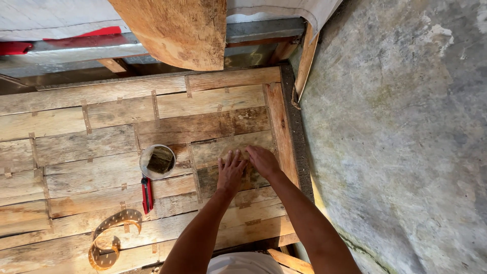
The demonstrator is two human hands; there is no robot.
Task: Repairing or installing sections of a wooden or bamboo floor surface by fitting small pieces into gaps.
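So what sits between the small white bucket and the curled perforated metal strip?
In the head view, a red-handled tool lies on the boards between the white bucket and the metal strip.

Head camera looks steeply down — close over the wooden panel (127,132), concrete floor (395,142) beside.

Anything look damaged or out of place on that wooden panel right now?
Yes. The plank panel shows dark, mouldy-looking stains near both hands, left hand and right hand. A coiled perforated metal strap lies loose and twisted at the lower left.
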